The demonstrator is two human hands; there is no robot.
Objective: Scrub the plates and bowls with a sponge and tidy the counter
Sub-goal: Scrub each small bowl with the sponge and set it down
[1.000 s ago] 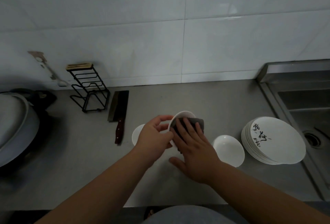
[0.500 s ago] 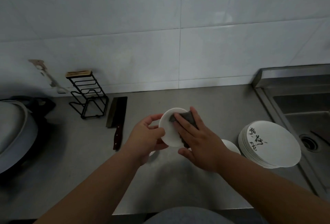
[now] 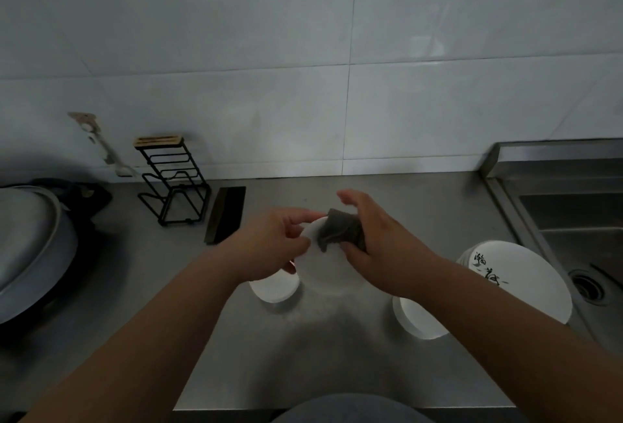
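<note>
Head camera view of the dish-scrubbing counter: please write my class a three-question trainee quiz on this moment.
1. True or false: the right hand holds the sponge against the white bowl gripped by the left hand.
2. The cleaver lies: A on a cutting board; B on the counter beside the black rack; C in a drawer.
3. Fill in: the stack of plates stands to the person's ____ of both hands.
Key: 1 true; 2 B; 3 right.

Glossy pale wall tiles rise behind the counter, catching dull glare. A steel sink sits right of the right hand; a black wire rack stands beyond the left hand.
</note>
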